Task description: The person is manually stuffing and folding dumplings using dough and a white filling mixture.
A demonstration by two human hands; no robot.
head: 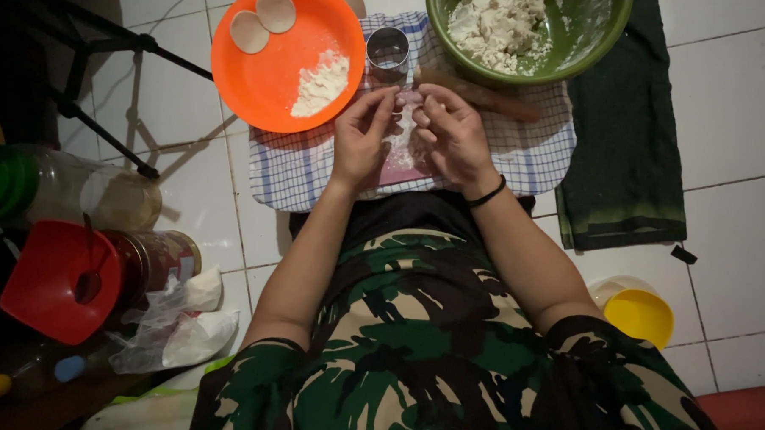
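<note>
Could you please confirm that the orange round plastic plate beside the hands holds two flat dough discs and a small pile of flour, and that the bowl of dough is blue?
Not quite: the head view shows the round plastic bowl of dough is green, not blue. The orange round plastic plate does hold two flat dough discs and a flour pile.

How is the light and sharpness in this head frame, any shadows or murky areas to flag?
Head view: light falls on the top, where the orange plate, green bowl and both hands, left hand and right hand, read clearly; a stand casts hard shadows on the white tiles; the left edge around the red funnel is dim; fingertips slightly soft.
</note>
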